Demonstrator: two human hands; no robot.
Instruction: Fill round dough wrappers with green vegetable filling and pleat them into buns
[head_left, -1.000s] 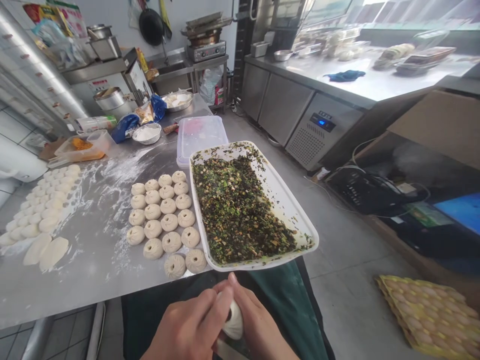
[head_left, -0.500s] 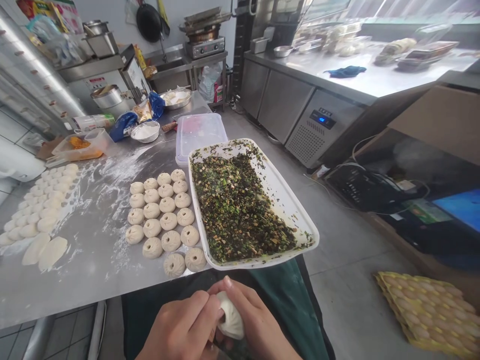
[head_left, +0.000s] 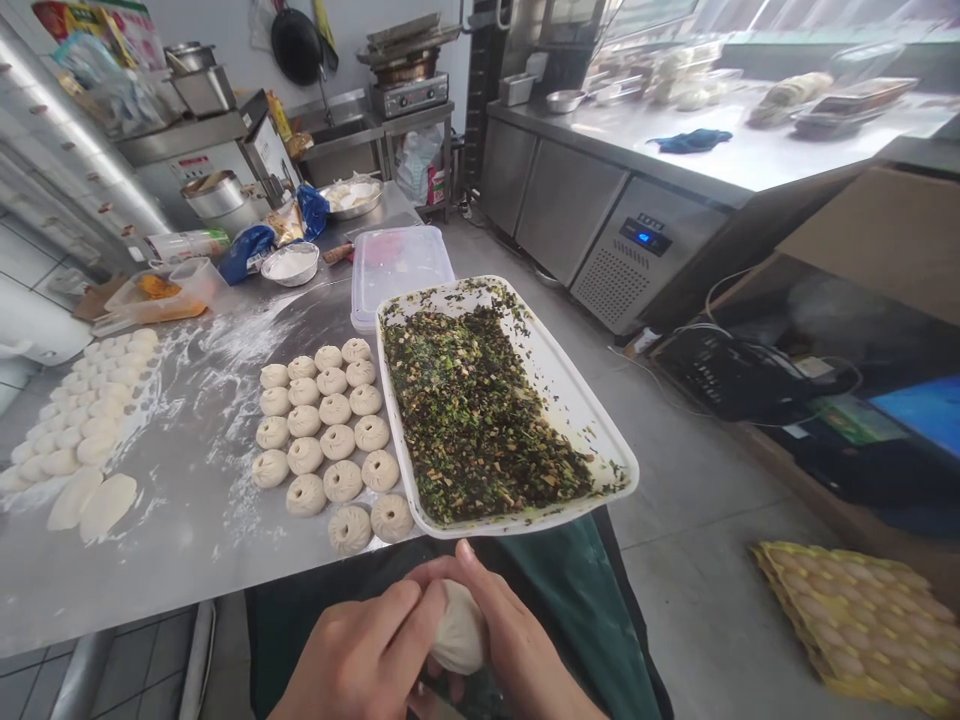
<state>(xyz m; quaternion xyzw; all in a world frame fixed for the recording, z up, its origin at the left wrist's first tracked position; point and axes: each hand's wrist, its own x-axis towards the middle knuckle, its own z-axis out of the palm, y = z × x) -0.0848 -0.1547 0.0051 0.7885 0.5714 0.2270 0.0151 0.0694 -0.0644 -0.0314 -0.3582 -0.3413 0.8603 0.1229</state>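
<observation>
A stuffed dough bun (head_left: 459, 628) sits between my two hands in front of the apron, close below the table edge. My left hand (head_left: 360, 640) is closed, its fingers pinching the bun's left side. From the right, my right hand (head_left: 517, 632) curls round the bun, thumb pointing up along it. Some fingers of both hands are hidden beneath. Just beyond them stands a white tub (head_left: 611, 480) of chopped green filling (head_left: 480, 420). Rows of pleated buns (head_left: 337, 442) with small holes on top lie on the table left of the tub.
Two flat dough wrappers (head_left: 107, 507) and several dough pieces (head_left: 90, 400) lie on the floured steel table (head_left: 187, 470). A lidded plastic box (head_left: 401, 265), a bowl of flour (head_left: 291, 264) and a tub (head_left: 169, 290) with orange contents stand farther back. Egg trays (head_left: 862, 625) rest at lower right.
The bun has turned in my hands: its pleated side and opening showed before, and a smoother side shows now. My left fingers have shifted slightly over its top.
</observation>
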